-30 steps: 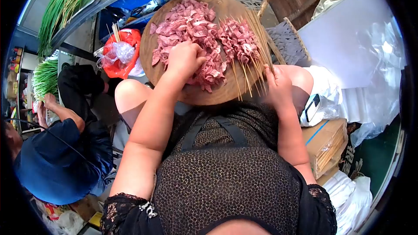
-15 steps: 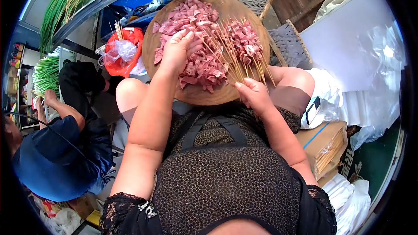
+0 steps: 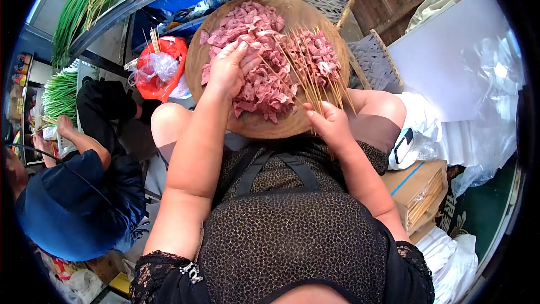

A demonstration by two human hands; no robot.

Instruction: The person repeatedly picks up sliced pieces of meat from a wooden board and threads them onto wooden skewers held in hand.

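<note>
A round wooden board (image 3: pixel 264 129) rests over my lap, with a large pile of raw sliced meat (image 3: pixel 264 93) on it. My left hand (image 3: pixel 226 70) is at the pile's left edge, its fingers curled and thumb raised around what looks like a slice of meat, mostly hidden. My right hand (image 3: pixel 329 125) is closed on the lower end of a thin bamboo skewer (image 3: pixel 301 93) at the board's near edge. The skewer slants up and left toward the meat. Beside it, on the board's right side, lie several loaded meat skewers (image 3: pixel 316 56), their bare ends pointing toward me.
A red plastic bag (image 3: pixel 175 73) with bare sticks stands left of the board. At the far left a co-worker (image 3: pixel 73 202) handles green stalks (image 3: pixel 61 95). A woven chair (image 3: pixel 374 59) is beyond the board. A phone (image 3: pixel 404 144) and cardboard box (image 3: pixel 419 186) lie at right.
My right hand has shifted slightly right, and its skewer has moved with it. My left hand stays near the same spot at the pile. The co-worker's hands have moved a little.
</note>
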